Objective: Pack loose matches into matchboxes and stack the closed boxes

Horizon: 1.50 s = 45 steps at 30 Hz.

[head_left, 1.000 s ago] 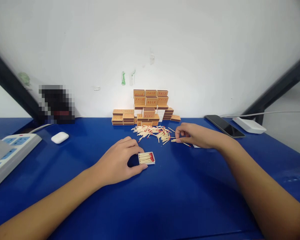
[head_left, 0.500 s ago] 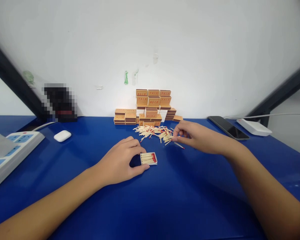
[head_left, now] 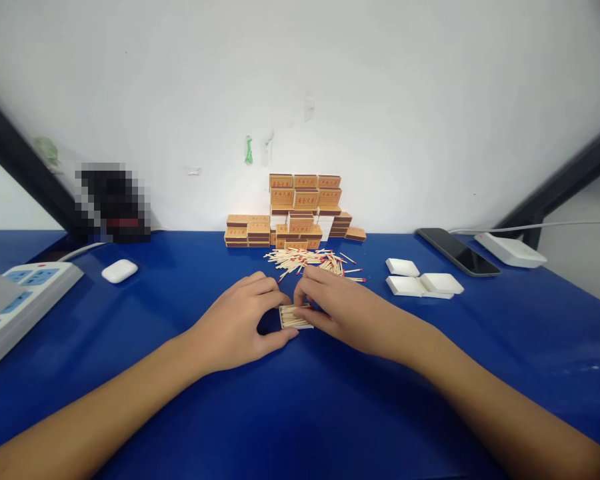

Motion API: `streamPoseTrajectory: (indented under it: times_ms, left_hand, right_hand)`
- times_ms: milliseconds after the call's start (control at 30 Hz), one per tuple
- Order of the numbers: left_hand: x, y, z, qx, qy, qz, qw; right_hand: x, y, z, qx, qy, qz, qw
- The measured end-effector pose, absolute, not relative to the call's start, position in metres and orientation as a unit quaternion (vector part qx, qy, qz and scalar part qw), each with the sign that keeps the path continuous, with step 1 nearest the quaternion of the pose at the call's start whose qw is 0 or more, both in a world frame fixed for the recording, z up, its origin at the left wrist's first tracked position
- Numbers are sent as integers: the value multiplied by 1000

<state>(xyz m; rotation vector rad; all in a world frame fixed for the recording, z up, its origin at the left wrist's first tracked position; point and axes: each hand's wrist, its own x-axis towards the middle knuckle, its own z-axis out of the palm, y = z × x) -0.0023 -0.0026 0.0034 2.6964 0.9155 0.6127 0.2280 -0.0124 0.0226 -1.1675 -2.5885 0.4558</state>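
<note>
Tray grip: left hand (head_left: 245,323) holds a small white rectangular card tray (head_left: 306,327) between thumb and fingers, low over the glossy blue tabletop (head_left: 300,413).
Match fingers: right hand (head_left: 353,313) bunches its fingertips over pale wooden matchsticks (head_left: 290,317) in the tray; whether it grasps any, I cannot tell.
Filling step: seemingly laying matchsticks in.
Next move: probably calls for a gentle, aligned release, tray steady.
Loose pile (head_left: 293,259): red-tipped matchsticks beyond the hands.
Back stack: orange-and-brown cardboard matchboxes (head_left: 306,199) near the white wall (head_left: 395,120).

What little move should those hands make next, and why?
Perhaps the right hand should settle the matches in the white tray: its fingertips are right at them, and the left hand's thumb and finger span the tray, apparently steadying it.
</note>
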Motion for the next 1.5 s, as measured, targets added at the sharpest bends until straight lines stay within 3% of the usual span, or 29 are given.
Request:
streamPoseTrajectory:
  times_ms: [1500]
  left_hand:
    - [-6, -5, 11, 911, 289, 249, 156]
  right_hand:
    - [244, -10, 34, -400, -886, 194, 133]
